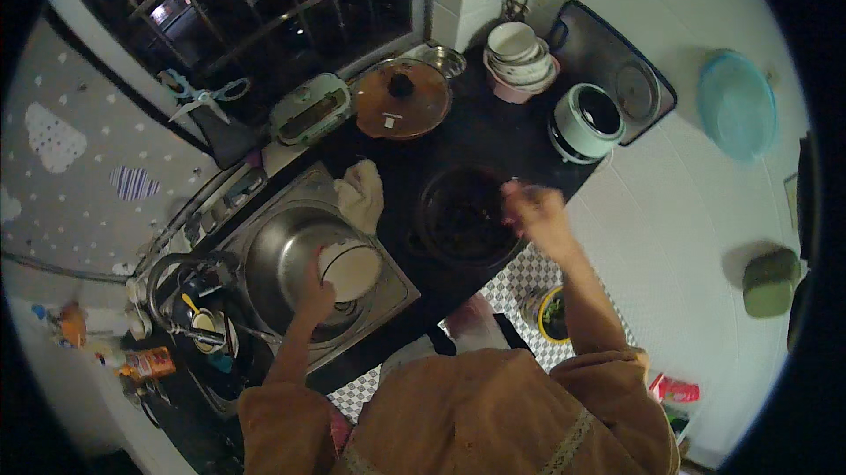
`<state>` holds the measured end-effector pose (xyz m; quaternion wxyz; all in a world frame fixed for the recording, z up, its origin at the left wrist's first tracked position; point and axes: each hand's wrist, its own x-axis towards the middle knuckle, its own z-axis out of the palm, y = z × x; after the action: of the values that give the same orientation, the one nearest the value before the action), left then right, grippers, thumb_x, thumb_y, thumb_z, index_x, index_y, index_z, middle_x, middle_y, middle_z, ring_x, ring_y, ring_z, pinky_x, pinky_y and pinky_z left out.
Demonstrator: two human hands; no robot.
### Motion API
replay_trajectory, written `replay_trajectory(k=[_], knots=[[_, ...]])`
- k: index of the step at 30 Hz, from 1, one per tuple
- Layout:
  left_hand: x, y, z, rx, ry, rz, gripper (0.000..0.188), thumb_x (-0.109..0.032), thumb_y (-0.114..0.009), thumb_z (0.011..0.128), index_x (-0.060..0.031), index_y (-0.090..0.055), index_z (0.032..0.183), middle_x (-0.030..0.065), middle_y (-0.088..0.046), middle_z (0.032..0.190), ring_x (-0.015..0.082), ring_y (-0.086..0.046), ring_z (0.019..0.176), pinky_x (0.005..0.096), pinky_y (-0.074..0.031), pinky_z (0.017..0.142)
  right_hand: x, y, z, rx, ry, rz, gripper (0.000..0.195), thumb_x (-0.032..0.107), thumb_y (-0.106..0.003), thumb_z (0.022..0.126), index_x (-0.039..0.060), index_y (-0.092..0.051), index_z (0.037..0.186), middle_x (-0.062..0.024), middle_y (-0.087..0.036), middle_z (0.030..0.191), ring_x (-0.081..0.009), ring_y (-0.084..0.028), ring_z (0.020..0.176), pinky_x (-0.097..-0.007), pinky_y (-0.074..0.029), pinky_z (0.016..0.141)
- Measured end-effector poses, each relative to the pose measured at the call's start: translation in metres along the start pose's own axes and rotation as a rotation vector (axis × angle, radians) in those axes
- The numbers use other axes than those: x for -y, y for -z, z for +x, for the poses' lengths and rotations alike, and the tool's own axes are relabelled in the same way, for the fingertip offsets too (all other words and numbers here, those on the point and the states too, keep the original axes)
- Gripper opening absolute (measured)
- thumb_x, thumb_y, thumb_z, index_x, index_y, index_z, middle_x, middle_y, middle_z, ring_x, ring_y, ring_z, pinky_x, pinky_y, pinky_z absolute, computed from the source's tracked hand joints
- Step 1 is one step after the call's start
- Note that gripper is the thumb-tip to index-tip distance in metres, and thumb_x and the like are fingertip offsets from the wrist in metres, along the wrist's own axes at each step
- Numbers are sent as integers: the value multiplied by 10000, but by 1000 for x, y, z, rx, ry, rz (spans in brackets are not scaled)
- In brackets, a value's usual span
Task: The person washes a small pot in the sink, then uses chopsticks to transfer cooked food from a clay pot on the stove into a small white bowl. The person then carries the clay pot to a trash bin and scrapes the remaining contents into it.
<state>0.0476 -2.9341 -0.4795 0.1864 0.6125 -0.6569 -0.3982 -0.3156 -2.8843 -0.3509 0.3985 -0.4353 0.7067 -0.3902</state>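
Observation:
My left hand [318, 293] grips the rim of a pale round bowl [353, 272] tilted over the stainless steel sink basin [277, 237]. To its right, a dark round pan [466, 217] sits on the black countertop. My right hand [538, 214] is at the pan's right edge, blurred, with its fingers bent; whether it holds something cannot be made out. Between the sink and the pan lies a crumpled cream cloth [361, 196]. Behind the pan rests a brown glass lid [402, 97] with a dark knob.
Stacked bowls [519, 62], a pale green cooker [585, 125] and a tray [628, 78] stand at the back right. A faucet [158, 283] and a second basin with dishes [211, 336] are at the left. A yellow-rimmed bin [543, 316] stands on the floor.

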Motion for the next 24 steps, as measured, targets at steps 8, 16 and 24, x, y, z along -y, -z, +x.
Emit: replay_trajectory(k=[8, 16, 24], knots=[[84, 48, 33, -228, -556, 358, 553, 79, -506, 682, -80, -451, 1209, 174, -463, 1159, 360, -437, 1102, 388, -345, 958, -47, 75, -66, -595, 104, 586, 399, 431, -389, 915, 69, -513, 799, -27, -471, 699, -157, -489, 586, -295, -417, 575], [63, -17, 48, -50, 183, -695, 569, -103, -550, 772, -71, -339, 1300, 133, -435, 1240, 296, -439, 1142, 437, -413, 903, -139, 29, -86, -521, 167, 809, 139, 156, -419, 896, 42, -390, 824, -99, -455, 835, -270, -534, 833, -415, -428, 845], [-21, -38, 33, 275, 494, -1157, 511, -344, -576, 817, -100, -416, 1236, 88, -510, 1176, 257, -543, 1013, 415, -482, 775, -146, -36, -77, -324, 164, 1097, 336, 274, -413, 898, 49, -440, 1146, -127, -488, 1152, -325, -463, 1133, -455, -337, 982]])
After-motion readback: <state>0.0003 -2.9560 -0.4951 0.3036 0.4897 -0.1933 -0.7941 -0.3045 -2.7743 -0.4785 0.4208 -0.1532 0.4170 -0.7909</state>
